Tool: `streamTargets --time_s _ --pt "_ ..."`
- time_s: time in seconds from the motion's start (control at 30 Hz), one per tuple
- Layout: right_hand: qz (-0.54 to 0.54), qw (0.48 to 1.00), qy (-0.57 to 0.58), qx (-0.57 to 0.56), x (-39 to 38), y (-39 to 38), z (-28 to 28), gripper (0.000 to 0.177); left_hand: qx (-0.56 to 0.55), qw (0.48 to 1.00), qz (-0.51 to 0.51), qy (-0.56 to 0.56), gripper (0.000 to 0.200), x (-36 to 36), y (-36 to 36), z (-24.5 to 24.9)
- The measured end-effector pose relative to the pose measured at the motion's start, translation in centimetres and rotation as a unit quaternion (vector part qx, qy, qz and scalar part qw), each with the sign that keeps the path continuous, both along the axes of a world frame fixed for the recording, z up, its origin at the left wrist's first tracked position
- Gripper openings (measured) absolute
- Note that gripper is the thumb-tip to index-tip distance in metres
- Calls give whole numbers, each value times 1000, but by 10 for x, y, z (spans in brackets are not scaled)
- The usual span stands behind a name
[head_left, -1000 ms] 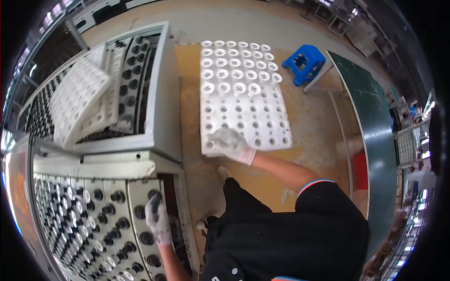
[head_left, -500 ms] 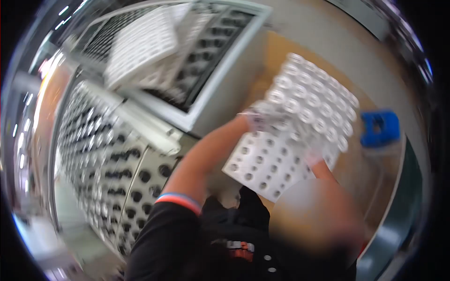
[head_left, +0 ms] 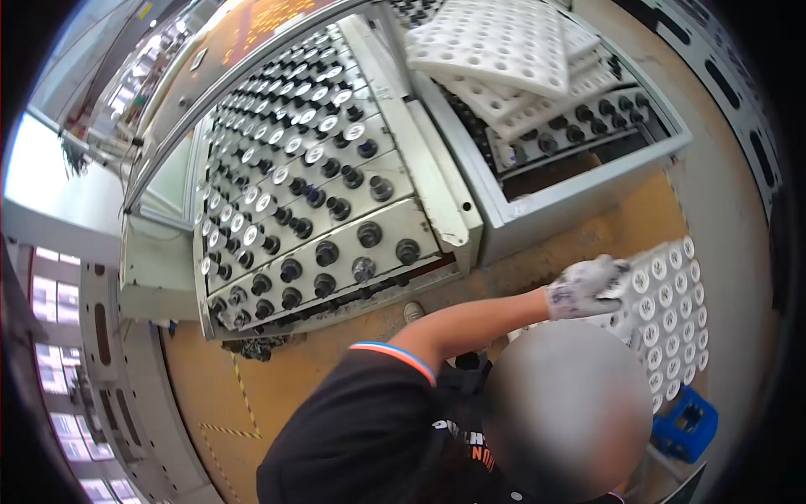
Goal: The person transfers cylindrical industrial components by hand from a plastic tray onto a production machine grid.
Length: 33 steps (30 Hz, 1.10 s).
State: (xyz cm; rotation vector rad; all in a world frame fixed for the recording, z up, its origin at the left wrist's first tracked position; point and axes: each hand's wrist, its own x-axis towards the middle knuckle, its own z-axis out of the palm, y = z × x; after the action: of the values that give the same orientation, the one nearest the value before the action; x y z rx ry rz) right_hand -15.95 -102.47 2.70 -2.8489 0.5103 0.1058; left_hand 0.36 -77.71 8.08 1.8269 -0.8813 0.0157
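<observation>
My left hand, in a whitish glove, reaches over the near left part of a white tray of round white pieces. Its fingers and thumb are curled round something too small to make out. Of my right hand only a bit of glove shows beside the pieces; a blurred round shape hides the rest. The pieces stand in rows, each with a dark-marked centre.
Left of centre is a machine bed with rows of black holders, many with white discs. Stacked perforated white boards lie on a grey-framed bin. A blue plastic stool is at the lower right.
The view has swung left, so the tray and both hands now appear further right and lower. More of the machine bed shows, and the blurred shape covers much of the tray's near part.
</observation>
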Motion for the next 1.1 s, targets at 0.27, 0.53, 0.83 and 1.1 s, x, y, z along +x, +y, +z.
streamTargets --time_s 0.27,0.53,0.83,1.1 --pt "-49 988 -148 13 14 -2 9 60 -224 819 453 271 45 -47 344 -4" --pt "4 885 -83 459 147 274 79 45 259 729 618 136 58 -46 551 -39" --pt "423 863 -157 228 266 510 64 51 372 746 496 244 63 -25 555 -30" --pt "474 879 -45 2 321 635 34 52 336 741 428 393 97 -29 565 13"
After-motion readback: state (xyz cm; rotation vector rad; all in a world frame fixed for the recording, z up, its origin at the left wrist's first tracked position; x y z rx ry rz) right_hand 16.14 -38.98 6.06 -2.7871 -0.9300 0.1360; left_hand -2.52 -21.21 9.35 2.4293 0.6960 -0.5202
